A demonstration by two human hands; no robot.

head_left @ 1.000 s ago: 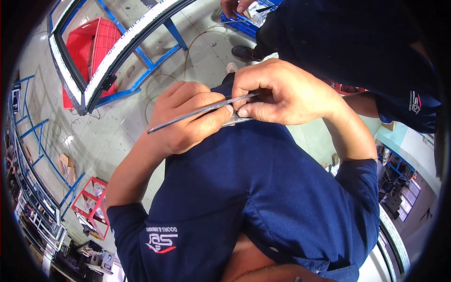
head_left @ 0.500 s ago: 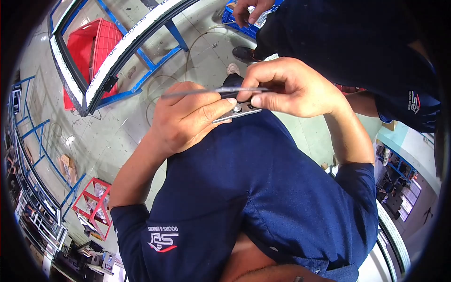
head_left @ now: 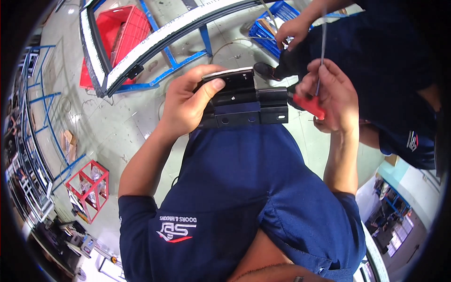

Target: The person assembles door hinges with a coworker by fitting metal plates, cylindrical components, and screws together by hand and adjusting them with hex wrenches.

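My left hand (head_left: 188, 103) is closed around a black metal hinge (head_left: 237, 107), its thumb pressed on the upper plate. The hinge has knuckled barrels, a few holes and a slot at its right end. It is held above my lap, tilted so that its broad side shows. To the right of the hinge, and apart from it, my right hand (head_left: 336, 96) grips a red-handled T-shaped hex key (head_left: 307, 107). The key's long thin metal shaft points away from me, slightly blurred, past my thumb and fingertips.
A co-worker in dark clothes stands close at the right; one of their hands (head_left: 292, 33) is near a blue crate (head_left: 272, 29). Ahead on the left, a white-taped frame (head_left: 155, 42) rests on a blue stand (head_left: 171, 61) beside a red crate (head_left: 124, 30). A red rack (head_left: 89, 190) stands lower left.
My hands have moved apart. The hinge has turned so that its broad face shows. My right hand has left the screw on the plate and now shows the red-handled hex key in its grip.
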